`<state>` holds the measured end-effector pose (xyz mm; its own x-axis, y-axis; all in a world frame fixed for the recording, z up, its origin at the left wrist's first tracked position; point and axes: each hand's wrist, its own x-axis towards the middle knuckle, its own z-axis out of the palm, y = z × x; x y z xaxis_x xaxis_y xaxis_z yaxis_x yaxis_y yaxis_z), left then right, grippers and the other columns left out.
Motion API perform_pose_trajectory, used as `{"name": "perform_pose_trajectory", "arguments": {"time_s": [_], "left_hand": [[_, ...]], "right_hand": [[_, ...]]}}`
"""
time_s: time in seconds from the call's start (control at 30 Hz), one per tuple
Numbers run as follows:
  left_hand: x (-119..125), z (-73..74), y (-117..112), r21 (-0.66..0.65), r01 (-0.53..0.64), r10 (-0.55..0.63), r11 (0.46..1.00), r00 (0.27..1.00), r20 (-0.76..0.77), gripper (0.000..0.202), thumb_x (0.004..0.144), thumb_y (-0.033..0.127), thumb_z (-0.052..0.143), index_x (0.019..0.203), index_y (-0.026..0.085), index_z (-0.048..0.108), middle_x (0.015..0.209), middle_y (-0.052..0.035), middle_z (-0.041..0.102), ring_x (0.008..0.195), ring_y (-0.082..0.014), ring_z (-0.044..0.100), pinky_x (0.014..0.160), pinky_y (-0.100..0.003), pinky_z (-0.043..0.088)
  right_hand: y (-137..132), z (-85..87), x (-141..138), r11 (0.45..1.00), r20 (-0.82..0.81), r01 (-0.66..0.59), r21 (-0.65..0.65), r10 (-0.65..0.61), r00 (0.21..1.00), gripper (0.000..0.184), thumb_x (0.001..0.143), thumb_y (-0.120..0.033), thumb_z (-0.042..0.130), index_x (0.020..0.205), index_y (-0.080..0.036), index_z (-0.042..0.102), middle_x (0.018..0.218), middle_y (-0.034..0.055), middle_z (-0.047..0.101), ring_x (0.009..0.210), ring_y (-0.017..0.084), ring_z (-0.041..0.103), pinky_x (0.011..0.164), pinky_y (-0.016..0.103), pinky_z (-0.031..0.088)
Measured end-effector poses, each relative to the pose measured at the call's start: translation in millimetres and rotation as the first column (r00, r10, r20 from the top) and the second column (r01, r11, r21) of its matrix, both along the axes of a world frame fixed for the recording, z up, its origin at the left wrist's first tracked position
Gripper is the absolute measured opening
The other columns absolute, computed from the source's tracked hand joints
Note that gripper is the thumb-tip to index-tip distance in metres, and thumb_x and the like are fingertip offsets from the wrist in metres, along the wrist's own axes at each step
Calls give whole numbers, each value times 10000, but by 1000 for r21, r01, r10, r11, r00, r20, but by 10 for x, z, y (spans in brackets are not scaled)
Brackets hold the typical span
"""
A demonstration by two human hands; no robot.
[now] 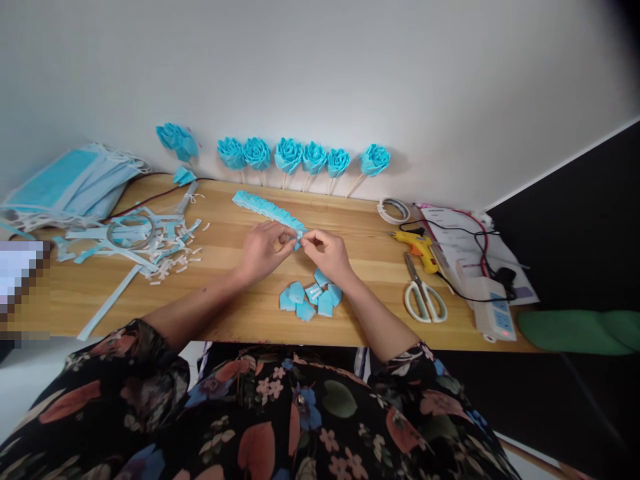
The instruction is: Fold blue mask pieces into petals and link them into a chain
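At the frame's centre, our left hand (267,248) and right hand (329,253) pinched a small blue piece (298,245), with flowers (289,155) seemingly finished above and loose pieces (325,304) apparently left below.

The single view looked forward and steeply down from the person's head, over the black floral-patterned fabric top (300,433) that filled the near edge. It stood close above the pale-brown wooden tabletop (370,233), with the bare left hand (265,250) and bare right hand (329,253) near its middle, and faced the plain grey-white wall (320,67) on the far side.
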<state>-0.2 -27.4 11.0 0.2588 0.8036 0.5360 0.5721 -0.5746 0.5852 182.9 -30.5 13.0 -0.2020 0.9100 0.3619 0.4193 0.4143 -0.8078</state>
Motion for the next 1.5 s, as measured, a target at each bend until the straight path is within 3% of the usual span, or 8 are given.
{"name": "perform_pose_trajectory", "arguments": {"time_s": [0.2,0.4,0.8,1.03,1.13,1.27,1.4,1.5], "left_hand": [[-6,-19,0,14,-13,14,1000,999,-41,92,870,264,637,894,196,695,702,-6,625,699,-162,581,704,-308,407],[8,36,-25,8,-14,15,1000,998,-67,92,863,244,614,842,191,685,702,-16,642,687,-161,579,707,-314,413],[3,14,-23,-7,18,-19,1000,998,-64,167,871,232,546,810,175,690,708,-30,654,704,-167,580,727,-322,411],[5,40,-27,-111,46,-40,993,998,57,182,851,262,552,768,176,690,689,-25,644,685,-163,561,695,-313,400],[-5,50,-7,-293,110,-40,950,971,235,230,867,345,550,782,172,674,749,-34,668,724,-169,582,709,-303,431],[-25,22,61,-444,166,99,880,851,515,273,830,421,619,928,167,628,825,-22,647,774,-162,586,733,-286,451],[-24,4,100,-550,272,129,790,803,582,415,790,480,670,1063,170,628,837,-12,639,784,-161,581,749,-292,451],[-14,10,88,-597,392,89,700,781,618,402,740,520,716,919,162,675,848,-29,666,774,-164,587,763,-303,454]], "right_hand": [[0,-38,-12,985,120,-3,171,-17,993,147,860,-249,569,744,-215,652,721,17,684,689,148,605,710,276,467],[-7,-68,-14,968,162,-10,249,-31,986,143,871,-225,566,752,-221,646,742,22,694,720,158,621,725,284,468],[-9,-61,-7,979,201,-10,202,-32,979,135,854,-203,564,756,-226,655,745,18,700,712,156,623,722,281,464],[-12,-50,-10,981,159,-18,193,-13,987,137,842,-197,565,743,-213,658,732,25,695,696,157,618,716,285,453],[-11,-22,-12,991,109,-1,132,-14,994,131,836,-234,576,739,-211,660,736,23,697,701,156,618,722,283,459],[-4,12,-6,999,-29,23,-44,-24,999,178,834,-337,585,741,-205,659,723,10,681,675,145,607,686,268,464],[12,15,3,988,-127,-3,-153,-16,992,217,817,-395,604,751,-195,657,702,-1,646,646,132,573,644,254,446],[22,6,10,982,-144,-15,-186,-12,990,226,809,-406,614,763,-190,661,696,-6,621,637,124,537,631,250,423]]}}
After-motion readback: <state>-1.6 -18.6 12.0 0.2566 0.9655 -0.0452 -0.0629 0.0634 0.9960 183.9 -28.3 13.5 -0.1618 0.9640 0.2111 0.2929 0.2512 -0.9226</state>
